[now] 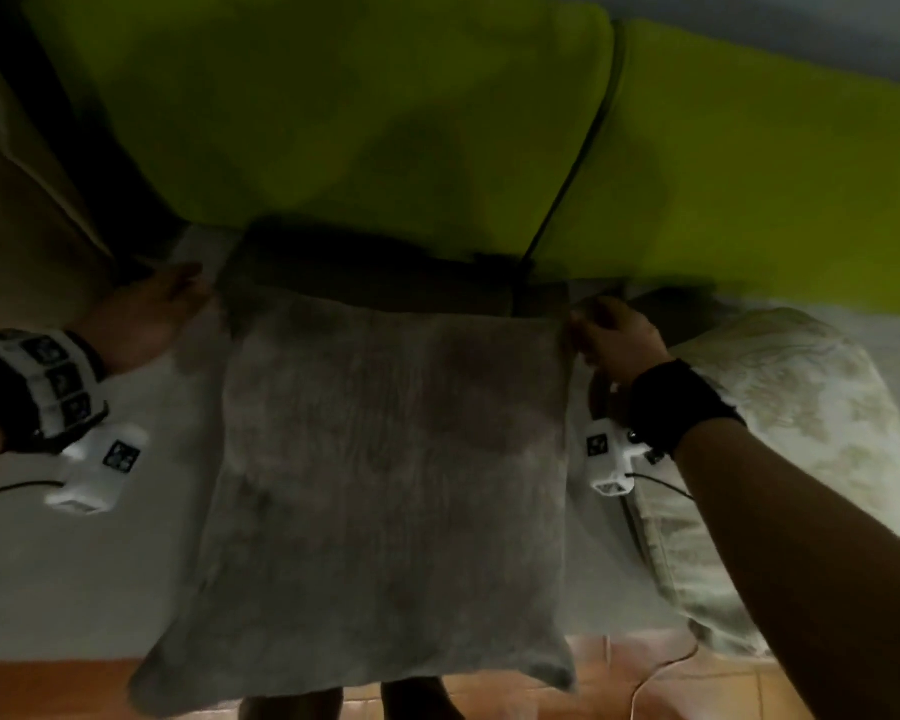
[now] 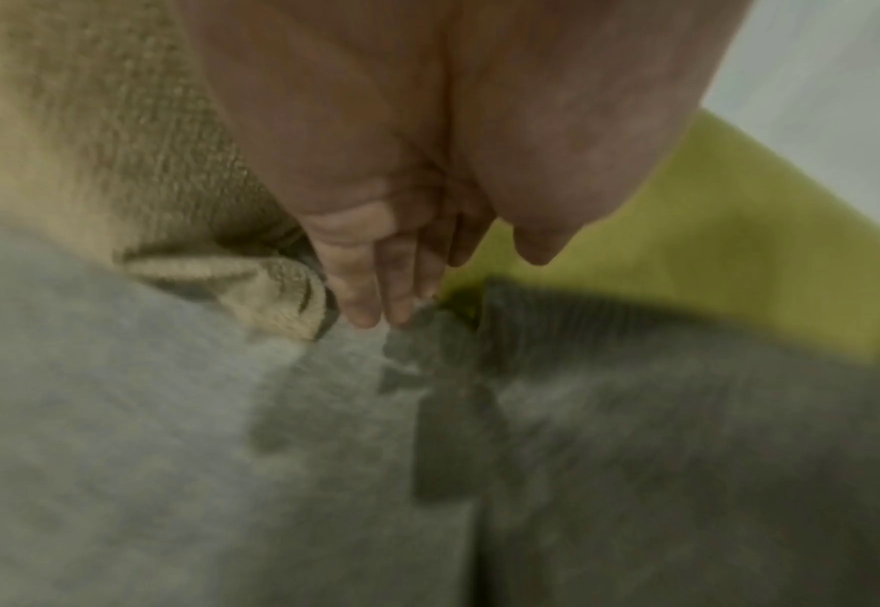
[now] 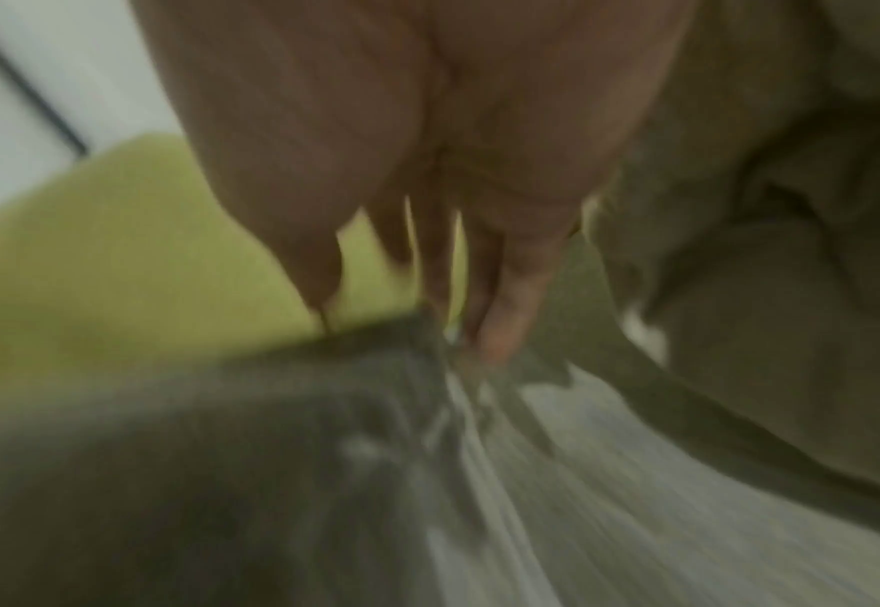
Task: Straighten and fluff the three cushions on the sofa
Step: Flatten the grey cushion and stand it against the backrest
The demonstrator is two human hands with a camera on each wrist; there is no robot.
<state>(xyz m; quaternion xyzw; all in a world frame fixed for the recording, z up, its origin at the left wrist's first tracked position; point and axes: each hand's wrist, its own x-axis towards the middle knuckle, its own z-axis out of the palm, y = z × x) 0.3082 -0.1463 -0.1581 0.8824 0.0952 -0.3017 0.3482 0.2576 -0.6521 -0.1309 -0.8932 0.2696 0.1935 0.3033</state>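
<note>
A grey furry cushion point(image 1: 385, 459) lies flat on the sofa seat, its near edge hanging over the front. My left hand point(image 1: 178, 288) is at its far left corner. In the left wrist view the fingers point(image 2: 365, 295) are straight and touch the seat beside that corner of the grey cushion point(image 2: 687, 410). My right hand point(image 1: 593, 324) is curled round the far right corner. The blurred right wrist view has the thumb and fingers point(image 3: 495, 328) on either side of the grey cushion's point(image 3: 167, 451) edge. A beige cushion point(image 1: 17, 200) stands at the left and a cream patterned cushion point(image 1: 801, 433) lies at the right.
Lime green back cushions point(image 1: 333, 122) rise behind the seat, split by a dark seam. A pale cover point(image 1: 74, 563) lies over the seat. Orange floor tiles point(image 1: 48, 688) show below the front edge, with a thin cable point(image 1: 661, 672) hanging near my right arm.
</note>
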